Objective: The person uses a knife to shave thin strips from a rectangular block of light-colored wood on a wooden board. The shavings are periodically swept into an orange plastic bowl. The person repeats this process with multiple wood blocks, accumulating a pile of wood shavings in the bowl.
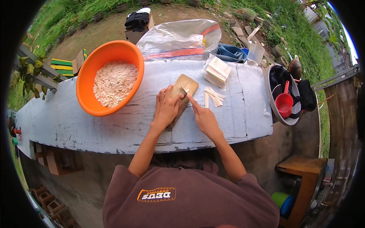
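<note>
I see my left hand (pixel 166 108) pressed flat, steadying the wooden board (pixel 183 91) mid-table near the far edge, while my right hand (pixel 203 116) pinches a small blade (pixel 184 90) over it; cut pale strips (pixel 213 97) lie just right, beside the orange basin (pixel 89 81).

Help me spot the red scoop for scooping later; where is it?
In the head view, the red scoop lies in the metal basin off the grey table's right end, right of both hands.

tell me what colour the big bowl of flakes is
Orange bowl, clearest in the head view.
</note>
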Demonstrator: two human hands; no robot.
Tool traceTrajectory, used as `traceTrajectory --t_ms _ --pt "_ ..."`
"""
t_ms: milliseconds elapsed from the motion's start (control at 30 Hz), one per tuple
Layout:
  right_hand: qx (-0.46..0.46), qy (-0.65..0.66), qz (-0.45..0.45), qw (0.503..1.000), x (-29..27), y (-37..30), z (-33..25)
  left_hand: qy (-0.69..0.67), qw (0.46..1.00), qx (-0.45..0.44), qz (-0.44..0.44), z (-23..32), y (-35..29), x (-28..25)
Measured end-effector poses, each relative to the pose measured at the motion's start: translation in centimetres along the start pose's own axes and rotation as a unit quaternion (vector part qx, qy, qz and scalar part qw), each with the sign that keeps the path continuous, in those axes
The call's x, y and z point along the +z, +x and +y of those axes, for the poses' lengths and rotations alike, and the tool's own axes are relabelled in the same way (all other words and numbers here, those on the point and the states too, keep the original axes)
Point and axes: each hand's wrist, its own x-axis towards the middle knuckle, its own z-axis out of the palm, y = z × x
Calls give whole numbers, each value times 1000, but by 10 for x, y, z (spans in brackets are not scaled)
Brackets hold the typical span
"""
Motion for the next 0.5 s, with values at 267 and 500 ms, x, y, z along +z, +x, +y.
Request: traceTrajectory --t_ms 267,500 --pt "-3 2 -12 1000 -12 0 -11 -13 1000 -1 8 -5 -4 -3" --pt "-15 9 2 1000 6 -2 -4 20 1000 -4 -3 -8 -9 -3"
